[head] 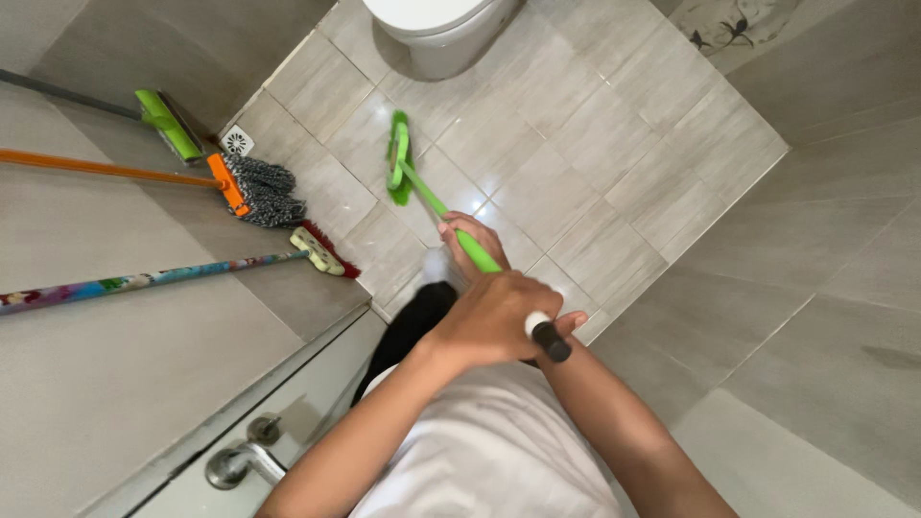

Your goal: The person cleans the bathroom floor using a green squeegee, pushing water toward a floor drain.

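A green long-handled scrub brush (398, 161) has its bristled head on the pale tiled floor (576, 134), just in front of a white toilet (436, 29). My left hand (489, 317) is closed around the upper part of the handle, close to its black end cap (552, 341). Further down the green shaft, my right hand (468, 238) grips it, with that arm passing beneath the left hand. Below the hands I see my white shirt and a dark trouser leg.
Against the left wall lean a green squeegee (168, 123), an orange-handled string mop (254, 187) and a broom (326, 251) with a colourful handle. A white floor drain (237, 141) sits in the corner. A door with a metal lever handle (245, 462) is at lower left.
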